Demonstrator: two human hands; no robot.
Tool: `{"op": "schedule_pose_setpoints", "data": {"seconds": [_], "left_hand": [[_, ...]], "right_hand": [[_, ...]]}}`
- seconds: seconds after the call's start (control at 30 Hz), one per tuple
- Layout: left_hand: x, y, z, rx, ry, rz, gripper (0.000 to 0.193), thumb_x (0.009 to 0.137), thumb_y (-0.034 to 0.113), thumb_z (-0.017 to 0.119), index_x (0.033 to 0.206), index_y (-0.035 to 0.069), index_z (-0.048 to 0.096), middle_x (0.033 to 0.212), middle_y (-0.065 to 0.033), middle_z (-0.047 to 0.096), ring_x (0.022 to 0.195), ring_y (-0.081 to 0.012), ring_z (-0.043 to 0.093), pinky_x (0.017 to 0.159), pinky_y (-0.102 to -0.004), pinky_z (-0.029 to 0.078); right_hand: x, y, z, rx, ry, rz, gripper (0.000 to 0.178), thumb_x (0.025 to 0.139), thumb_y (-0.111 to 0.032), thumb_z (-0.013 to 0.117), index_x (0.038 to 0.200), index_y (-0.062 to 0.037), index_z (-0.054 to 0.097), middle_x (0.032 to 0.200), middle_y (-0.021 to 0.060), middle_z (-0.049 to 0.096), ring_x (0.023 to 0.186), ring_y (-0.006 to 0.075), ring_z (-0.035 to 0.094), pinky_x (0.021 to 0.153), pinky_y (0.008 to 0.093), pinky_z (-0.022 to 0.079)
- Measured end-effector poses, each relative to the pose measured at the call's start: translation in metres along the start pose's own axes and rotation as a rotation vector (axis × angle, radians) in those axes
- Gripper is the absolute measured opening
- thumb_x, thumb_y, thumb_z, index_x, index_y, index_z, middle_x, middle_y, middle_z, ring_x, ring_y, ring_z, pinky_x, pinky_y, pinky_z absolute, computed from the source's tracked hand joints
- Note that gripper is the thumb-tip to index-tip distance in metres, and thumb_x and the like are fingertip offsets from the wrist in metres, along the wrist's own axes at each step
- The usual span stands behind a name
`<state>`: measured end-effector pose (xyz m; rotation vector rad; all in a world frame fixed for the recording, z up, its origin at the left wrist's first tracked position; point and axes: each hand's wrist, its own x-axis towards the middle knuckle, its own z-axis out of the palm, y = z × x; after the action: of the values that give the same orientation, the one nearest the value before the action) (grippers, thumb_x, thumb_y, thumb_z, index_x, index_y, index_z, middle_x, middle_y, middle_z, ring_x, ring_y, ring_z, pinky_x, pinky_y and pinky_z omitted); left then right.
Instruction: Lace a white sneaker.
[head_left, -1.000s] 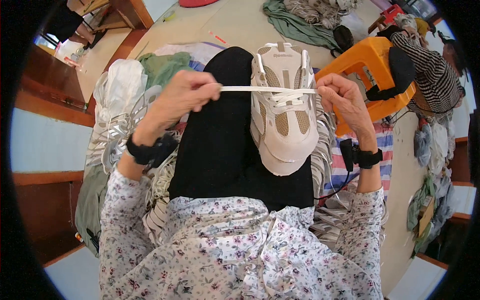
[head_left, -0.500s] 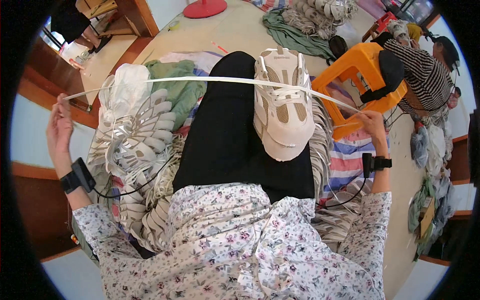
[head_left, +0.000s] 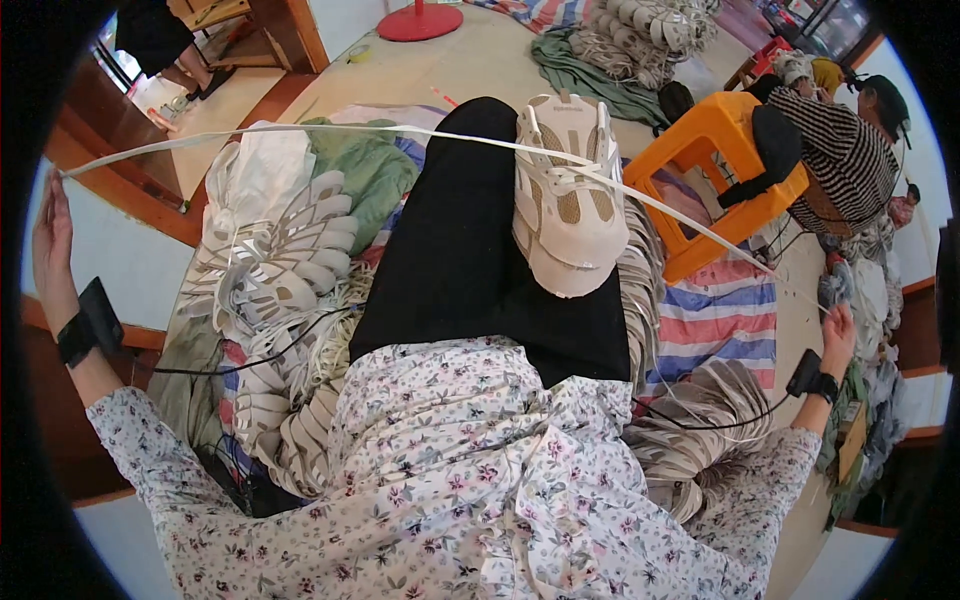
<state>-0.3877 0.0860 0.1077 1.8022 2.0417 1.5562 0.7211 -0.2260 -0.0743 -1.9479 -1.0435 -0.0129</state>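
Observation:
A beige and tan sneaker upper (head_left: 570,205) rests on my black-clad right thigh, its toe pointing toward me. A long white shoelace (head_left: 330,130) runs through its eyelets and stretches out to both sides. Far to the left, my left hand (head_left: 55,235) is raised with its fingers closed on one end of the lace. Out to the right and lower, my right hand (head_left: 838,332) pinches the other end. Both lengths of lace look drawn out, the left one bowing slightly. Each wrist wears a black strapped device with a cable.
Stacked shoe uppers (head_left: 285,245) lie at my left, with more stacked uppers (head_left: 700,425) at my right. An orange plastic stool (head_left: 690,150) stands ahead to the right. Beyond it sits a person in a striped top (head_left: 845,150). A striped sheet (head_left: 715,325) covers part of the floor.
Both hands have moved farther apart, the left outward and the right outward and down toward me, pulling the lace longer on each side. The sneaker upper stays on my thigh.

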Motion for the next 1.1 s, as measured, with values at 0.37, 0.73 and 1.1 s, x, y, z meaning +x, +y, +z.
{"op": "schedule_pose_setpoints", "data": {"seconds": [0.37,0.73,1.1], "left_hand": [[-0.164,0.177,0.304,-0.932,-1.086,-0.031,0.020,0.095,0.019,0.062,0.099,0.001,0.070,0.097,-0.0055,0.071,0.086,-0.0081,0.064,0.079,-0.0213,0.052],[-0.225,0.202,0.346,-0.728,-1.171,-0.015,0.025,0.095,0.021,0.065,0.089,-0.002,0.073,0.066,0.0025,0.059,0.059,-0.0036,0.048,0.054,-0.0191,0.038],[-0.234,0.202,0.344,-0.460,-0.952,0.063,0.026,0.090,0.024,0.069,0.087,-0.002,0.075,0.070,-0.0009,0.067,0.066,-0.0042,0.051,0.060,-0.0236,0.042]], "right_hand": [[-0.097,0.120,-0.123,0.743,0.039,0.373,0.019,0.102,-0.008,0.050,0.117,0.0007,0.057,0.088,0.0038,0.059,0.076,0.0101,0.055,0.062,0.0196,0.046],[-0.139,-0.064,0.132,0.179,-0.172,0.153,0.021,0.093,-0.009,0.066,0.111,0.0014,0.066,0.096,0.0054,0.064,0.086,0.0165,0.061,0.075,0.0265,0.049],[-0.107,-0.286,0.298,0.813,-0.525,0.270,0.016,0.091,-0.005,0.068,0.105,0.0029,0.068,0.082,0.0024,0.063,0.071,0.0099,0.056,0.065,0.0230,0.044]]}}
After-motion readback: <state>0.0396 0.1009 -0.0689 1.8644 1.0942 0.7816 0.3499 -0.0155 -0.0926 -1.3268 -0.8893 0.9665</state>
